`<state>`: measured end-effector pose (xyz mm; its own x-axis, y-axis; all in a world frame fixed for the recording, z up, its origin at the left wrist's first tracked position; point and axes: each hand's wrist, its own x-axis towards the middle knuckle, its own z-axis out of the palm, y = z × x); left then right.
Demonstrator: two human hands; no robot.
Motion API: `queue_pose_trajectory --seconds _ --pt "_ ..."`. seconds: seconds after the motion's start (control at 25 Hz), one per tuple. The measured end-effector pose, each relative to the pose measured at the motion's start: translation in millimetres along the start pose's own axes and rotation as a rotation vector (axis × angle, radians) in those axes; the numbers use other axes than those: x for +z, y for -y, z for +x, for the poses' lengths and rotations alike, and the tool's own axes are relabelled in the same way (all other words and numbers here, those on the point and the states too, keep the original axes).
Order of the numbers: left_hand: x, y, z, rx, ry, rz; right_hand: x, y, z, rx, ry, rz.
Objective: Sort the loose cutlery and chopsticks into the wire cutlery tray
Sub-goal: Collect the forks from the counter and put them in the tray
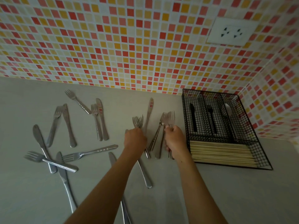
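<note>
The black wire cutlery tray [186,113] stands at the right against the tiled wall. Its front compartment holds a row of pale chopsticks [223,155], and a spoon [228,109] lies in its right compartment. My left hand [135,139] grips a bunch of forks [138,121], tines pointing away. My right hand [174,139] grips another bunch of forks [168,118] just left of the tray. A knife [149,110] lies between the two bunches. Several loose forks and knives [68,125] are scattered on the grey counter to the left.
The grey counter [226,191] runs to a mosaic-tiled wall behind and on the right. A white wall socket [232,32] sits above the tray. Crossed knives and forks [53,160] lie at the near left, and a knife [144,172] lies under my left forearm.
</note>
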<state>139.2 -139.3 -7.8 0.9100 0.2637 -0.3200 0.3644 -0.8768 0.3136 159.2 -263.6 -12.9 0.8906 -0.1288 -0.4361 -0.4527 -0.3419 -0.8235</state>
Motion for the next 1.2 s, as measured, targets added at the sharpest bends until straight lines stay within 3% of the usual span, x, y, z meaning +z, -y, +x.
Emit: queue_pose_trajectory --seconds 0.24,0.52,0.8,1.0,1.08,1.2 --pt "-9 1 2 -0.062 0.041 -0.130 20 7 -8 -0.165 -0.222 -0.515" --pt "-29 26 -17 -0.130 -0.106 -0.458 41 8 -6 -0.154 -0.263 -0.626" --pt "-36 69 -62 -0.134 -0.151 -0.777 44 29 -16 -0.212 -0.145 -0.651" --pt "-35 112 -83 -0.342 -0.225 -1.138 71 42 -42 -0.252 0.031 -0.464" --pt "-29 134 -89 -0.389 -0.331 -1.093 87 43 -57 -0.271 0.168 -0.400" --pt "-26 172 -99 -0.515 -0.496 -0.837 113 45 -76 -0.330 0.377 -0.439"
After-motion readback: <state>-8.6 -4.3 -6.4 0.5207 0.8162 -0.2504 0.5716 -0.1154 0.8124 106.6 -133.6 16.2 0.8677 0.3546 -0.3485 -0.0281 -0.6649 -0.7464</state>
